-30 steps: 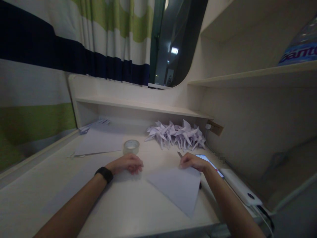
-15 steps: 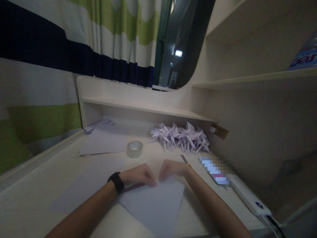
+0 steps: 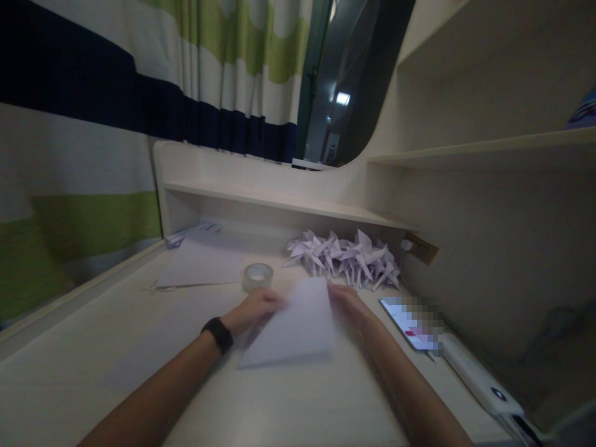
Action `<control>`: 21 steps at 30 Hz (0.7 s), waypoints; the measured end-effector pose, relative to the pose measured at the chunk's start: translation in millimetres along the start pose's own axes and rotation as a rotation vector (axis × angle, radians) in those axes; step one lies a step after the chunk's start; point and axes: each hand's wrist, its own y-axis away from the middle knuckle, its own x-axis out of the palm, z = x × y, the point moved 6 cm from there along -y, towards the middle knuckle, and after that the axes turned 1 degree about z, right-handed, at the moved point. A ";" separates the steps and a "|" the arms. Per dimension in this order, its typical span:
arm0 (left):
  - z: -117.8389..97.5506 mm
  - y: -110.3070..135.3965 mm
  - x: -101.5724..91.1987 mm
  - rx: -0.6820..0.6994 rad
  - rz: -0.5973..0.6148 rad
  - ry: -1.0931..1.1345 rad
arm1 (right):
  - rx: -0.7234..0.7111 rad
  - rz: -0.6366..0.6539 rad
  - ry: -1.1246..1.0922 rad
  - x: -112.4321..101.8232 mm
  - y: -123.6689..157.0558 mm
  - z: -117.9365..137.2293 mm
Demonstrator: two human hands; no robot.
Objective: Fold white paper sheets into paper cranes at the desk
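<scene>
A sheet of white paper is lifted off the desk between my two hands, its near edge blurred by motion. My left hand, with a black band on the wrist, pinches the sheet's upper left edge. At the upper right corner my right hand grips the same sheet, its fingertips partly behind the paper. Just beyond my left hand stands a roll of clear tape. Folded paper pinwheels lie heaped behind my right hand.
Another sheet lies flat at the left, under my left forearm's side. More paper is at the back left. A phone and a white power strip lie along the right. A low shelf spans the back.
The paper has been raised and turned, from lying with a corner toward me to being held up. My hands have moved apart to its two sides and slightly farther from me.
</scene>
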 end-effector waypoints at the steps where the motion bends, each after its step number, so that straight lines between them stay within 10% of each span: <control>1: 0.5 -1.5 -4.0 0.006 -0.077 0.062 | -0.028 -0.054 -0.107 0.5 -1.6 -4.0; 6: 9.2 -5.4 -8.2 -0.002 -0.273 0.194 | -0.050 -0.044 -0.295 33.8 -6.8 -30.9; 21: 18.3 -3.6 -8.3 -0.099 -0.206 0.084 | -0.039 -0.133 0.019 46.6 8.6 -32.9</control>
